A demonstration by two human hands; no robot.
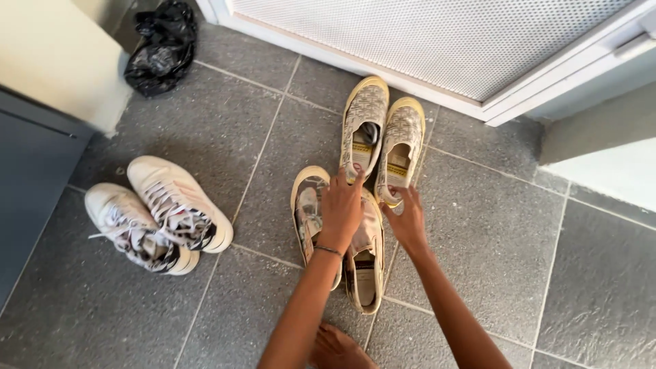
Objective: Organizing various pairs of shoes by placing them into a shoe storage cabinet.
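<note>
Slip-on pair nearest the door (381, 140): patterned cream uppers, yellowish soles, sat side by side and touching, heels at both hands. Left hand (339, 212) reached to heel of left-side shoe, fingers spread, fingertips on its rim; no closed grip seen. Right hand (407, 222) at heel of right-side shoe, fingers curled onto its back edge; can't tell if actually clamped. Hands apart, one per shoe. Thin bracelet (329, 251) on left wrist.

Counted six shoes, three pairs. Second slip-on pair (365, 263) lay under and just behind the hands, partly hidden by left forearm, same colouring. Third pair, white lace-up sneakers (158, 213), well apart to the left, one overlapping the other. One black plastic bag (160, 48), crumpled, at top left by the wall. One bare foot (336, 348) at bottom edge.

Surface: dark grey stone-look floor tiles (492, 239) with pale grout lines. White-framed door with perforated mesh panel (437, 41) along top. Pale wall corner at left, grey cabinet face below it.

Held pair's long axis ran roughly near-to-far, tilted slightly rightward; toes toward door frame, heels toward the person. Second pair about parallel, same heading. Sneakers' toes pointed up-left, on a diagonal.
</note>
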